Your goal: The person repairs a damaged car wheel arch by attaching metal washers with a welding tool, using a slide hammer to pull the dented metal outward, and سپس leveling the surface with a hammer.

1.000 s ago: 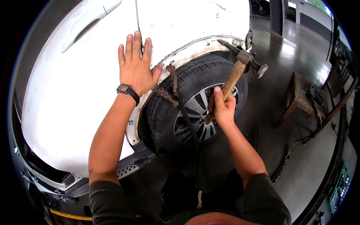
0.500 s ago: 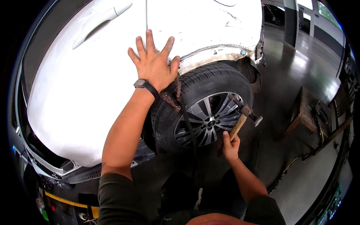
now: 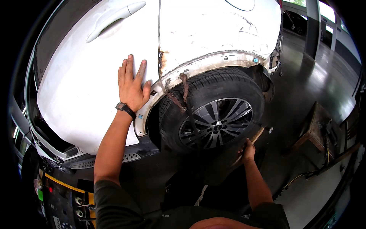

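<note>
My left hand (image 3: 132,87), with a black watch on its wrist, lies flat against the white car door (image 3: 80,99). Its fingers are stretched out, just left of the seam beside the rear quarter panel (image 3: 213,30). That panel is scratched, with bare, rusty metal along its wheel arch (image 3: 204,60). Low beside the wheel (image 3: 217,128), my right hand (image 3: 248,152) grips a hammer (image 3: 258,136) by its wooden handle; the dark head is hard to make out. Rusty metal pieces (image 3: 176,101) and a dark strap hang from the arch in front of the tyre (image 3: 171,122).
A worn wooden stool (image 3: 314,126) with dark items on it stands at the right. A cable (image 3: 293,182) runs along the floor near it. At lower left is a black, yellow-edged tool cart (image 3: 65,202). A pillar (image 3: 312,34) rises at the far right.
My left hand has moved down and left, off the panel seam onto the door. My right hand has lowered the hammer slightly and shifted right. The view has shifted a little.
</note>
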Available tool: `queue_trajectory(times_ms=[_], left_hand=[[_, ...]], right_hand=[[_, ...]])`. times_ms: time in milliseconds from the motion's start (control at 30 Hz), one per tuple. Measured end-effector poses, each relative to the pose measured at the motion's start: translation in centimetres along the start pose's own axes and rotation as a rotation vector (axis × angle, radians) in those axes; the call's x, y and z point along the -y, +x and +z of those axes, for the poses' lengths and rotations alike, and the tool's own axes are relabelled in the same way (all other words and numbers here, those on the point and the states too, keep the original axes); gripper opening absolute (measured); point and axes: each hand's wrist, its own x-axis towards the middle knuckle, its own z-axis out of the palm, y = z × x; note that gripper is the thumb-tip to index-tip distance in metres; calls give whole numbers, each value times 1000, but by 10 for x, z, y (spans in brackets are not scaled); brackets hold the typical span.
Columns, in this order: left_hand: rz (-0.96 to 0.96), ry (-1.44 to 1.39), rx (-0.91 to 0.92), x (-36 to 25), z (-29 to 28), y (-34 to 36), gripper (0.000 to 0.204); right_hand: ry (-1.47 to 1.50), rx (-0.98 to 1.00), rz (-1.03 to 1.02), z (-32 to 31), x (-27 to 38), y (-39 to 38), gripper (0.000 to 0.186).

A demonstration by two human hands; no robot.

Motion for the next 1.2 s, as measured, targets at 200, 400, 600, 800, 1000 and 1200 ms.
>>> queue_trajectory(times_ms=[200, 400, 600, 800, 1000, 1200], left_hand=[[-18, 86, 28, -17, 13, 19, 71], [-158, 153, 86, -66, 27, 44, 74], [-237, 224, 75, -75, 41, 48, 72], [-240, 240, 48, -84, 45, 60, 71], [-192, 223, 61, -96, 48, 63, 71], [-89, 246, 236, -150, 42, 100, 79]], right_hand=[[83, -163, 210, -40, -28, 79, 20], [42, -251, 330, -37, -25, 76, 16], [59, -163, 405, -39, -32, 91, 17], [104, -152, 363, -36, -32, 98, 15], [174, -130, 380, -28, -43, 97, 12], [239, -113, 379, -35, -44, 101, 13]])
